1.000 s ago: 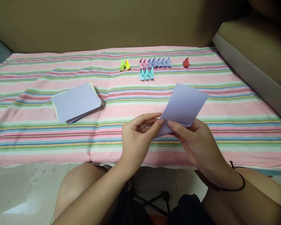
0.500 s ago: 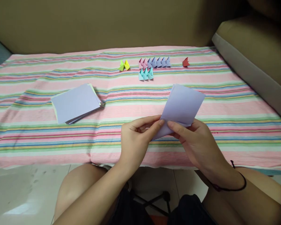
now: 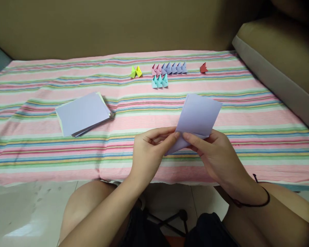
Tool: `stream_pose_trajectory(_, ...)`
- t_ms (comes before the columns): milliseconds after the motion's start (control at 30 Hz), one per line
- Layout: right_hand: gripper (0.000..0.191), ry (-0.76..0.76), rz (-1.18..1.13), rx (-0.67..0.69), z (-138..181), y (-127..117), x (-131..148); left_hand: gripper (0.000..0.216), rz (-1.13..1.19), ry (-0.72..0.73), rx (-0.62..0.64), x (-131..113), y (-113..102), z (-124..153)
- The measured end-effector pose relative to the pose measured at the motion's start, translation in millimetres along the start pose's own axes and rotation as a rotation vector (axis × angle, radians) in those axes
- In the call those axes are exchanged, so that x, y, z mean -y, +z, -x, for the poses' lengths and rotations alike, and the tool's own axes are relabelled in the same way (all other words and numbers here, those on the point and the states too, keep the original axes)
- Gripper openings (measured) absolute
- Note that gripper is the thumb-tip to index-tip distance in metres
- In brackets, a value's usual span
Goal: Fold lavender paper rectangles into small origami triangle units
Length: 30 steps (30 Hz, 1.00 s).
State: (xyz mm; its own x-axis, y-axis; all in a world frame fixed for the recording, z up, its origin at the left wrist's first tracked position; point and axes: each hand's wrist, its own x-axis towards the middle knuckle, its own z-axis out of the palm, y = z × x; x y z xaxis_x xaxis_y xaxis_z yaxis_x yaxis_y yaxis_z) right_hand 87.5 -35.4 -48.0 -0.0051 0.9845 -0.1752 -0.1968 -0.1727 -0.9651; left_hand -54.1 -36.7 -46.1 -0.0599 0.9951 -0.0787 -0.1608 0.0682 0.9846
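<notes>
A sheet of lavender paper [image 3: 199, 113] is held above the striped cloth, with a fold running across its lower part. My left hand [image 3: 151, 147] pinches its lower left edge between thumb and fingers. On the other side, my right hand [image 3: 213, 151] grips the lower right part, its thumb pressed on the fold. Both thumb tips lie close together on the paper. The fingertips behind the sheet are hidden.
A stack of paper [image 3: 83, 115] lies at the left. Farther back stand small folded paper pieces: yellow [image 3: 136, 71], pink [image 3: 156, 70], lavender [image 3: 174, 68], turquoise [image 3: 160, 82] and red [image 3: 203, 68]. A cushioned armrest [image 3: 278, 75] borders the striped cloth [image 3: 134, 113] on the right.
The upper part of the lavender sheet has tilted slightly toward me and to the left. Both hands keep their grip in nearly the same place.
</notes>
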Motion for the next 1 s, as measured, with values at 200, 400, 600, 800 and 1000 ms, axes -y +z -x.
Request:
stream_pose_trajectory(200,0.014,0.023,0.009,0.008,-1.3,-1.5,-1.7,0.009,-0.015,-0.011,0.034,1.0,-3.1,-1.8)
stream_pose_trajectory(400,0.015,0.035,-0.041,0.036,-2.5,0.1,-2.9,0.009,-0.053,0.000,0.013,1.2,-3.6,-2.7)
stream_pose_trajectory(600,0.019,0.123,-0.121,0.137,-4.1,1.0,-3.3,0.009,-0.096,0.037,-0.064,1.4,-2.9,-4.8)
stream_pose_trajectory(800,0.017,0.117,-0.119,0.111,-7.6,-1.1,-4.3,0.010,-0.050,0.033,-0.032,5.1,-6.0,-8.2)
stream_pose_trajectory(1000,0.017,0.156,-0.139,0.096,-10.2,-4.5,-2.1,0.014,-0.027,0.004,-0.029,7.3,-8.1,-12.1)
